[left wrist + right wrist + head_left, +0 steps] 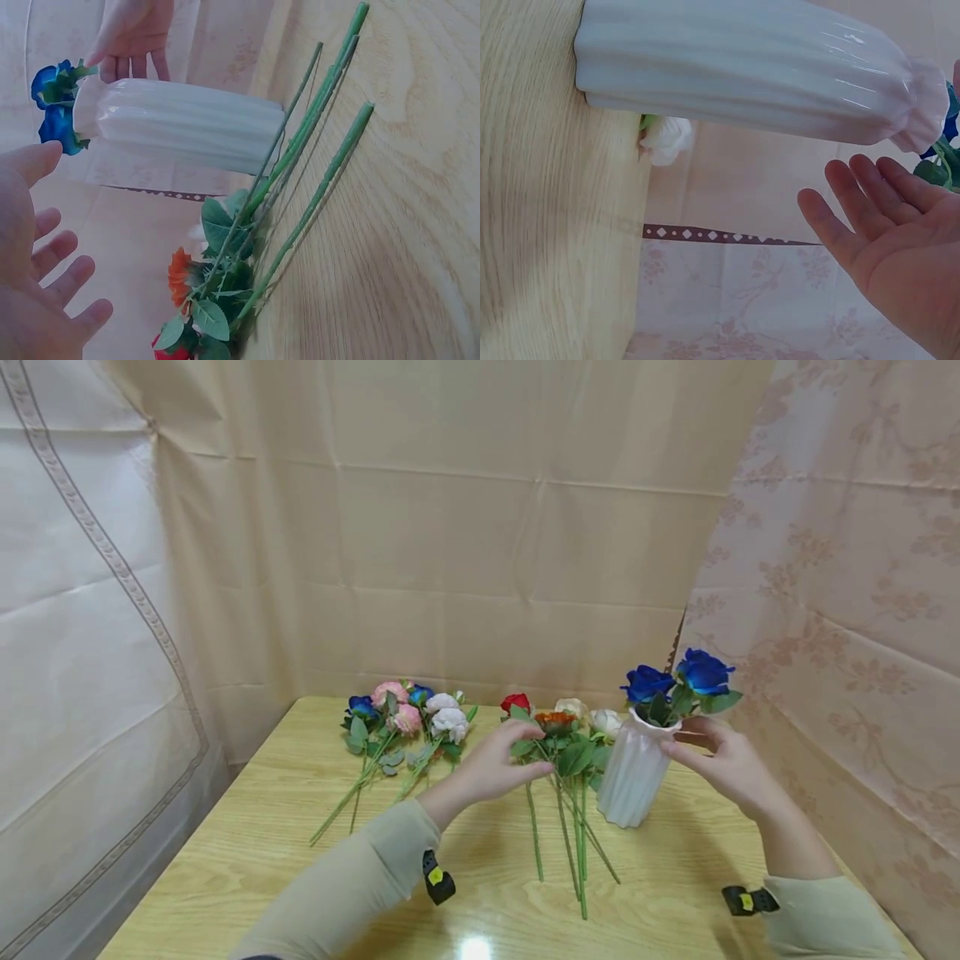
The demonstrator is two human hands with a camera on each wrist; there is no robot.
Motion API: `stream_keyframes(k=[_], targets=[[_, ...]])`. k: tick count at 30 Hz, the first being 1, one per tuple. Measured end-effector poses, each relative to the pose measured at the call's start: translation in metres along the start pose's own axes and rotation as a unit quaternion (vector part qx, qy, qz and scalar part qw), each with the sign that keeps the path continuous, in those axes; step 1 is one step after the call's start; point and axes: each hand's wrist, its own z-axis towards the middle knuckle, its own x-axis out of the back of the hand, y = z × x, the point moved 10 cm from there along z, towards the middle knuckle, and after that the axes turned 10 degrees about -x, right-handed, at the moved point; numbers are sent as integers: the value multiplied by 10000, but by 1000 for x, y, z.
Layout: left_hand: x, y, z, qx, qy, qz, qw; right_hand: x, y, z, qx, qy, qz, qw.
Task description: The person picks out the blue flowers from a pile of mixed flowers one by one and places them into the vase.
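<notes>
A white fluted vase (634, 772) stands on the table at the right with two blue roses (705, 672) in its mouth. Beside the vase's neck is my right hand (731, 768), its thumb near the rim. The right wrist view shows this hand's fingers (885, 199) spread and relaxed, with a gap between them and the vase (742, 67). My left hand (495, 764) hovers over the flowers left of the vase, holding nothing. Its fingers are loosely spread in the left wrist view. Below it lie a red rose (515, 702) and an orange flower (555, 720).
On the table's left lie pink flowers (407, 718), white flowers (450, 724) and blue roses (361, 706). Cream and white blooms (606, 722) lie behind the vase. Several green stems (582, 860) point toward the front edge. A beige curtain (450, 527) hangs behind the table.
</notes>
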Motion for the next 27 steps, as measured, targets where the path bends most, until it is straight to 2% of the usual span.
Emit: stream_keyframes(k=[5,13,27], targets=[[2,0,-6,-7,21,-8,10000,-7,1,-1,-66,-202,118,9997],[8,-11,-17,-9,183,-245,9995,-16,9,1,95,-61,356,9993],[28,-22,-30,222,434,-126,9987,-26,18,2,-36,100,631,9980]])
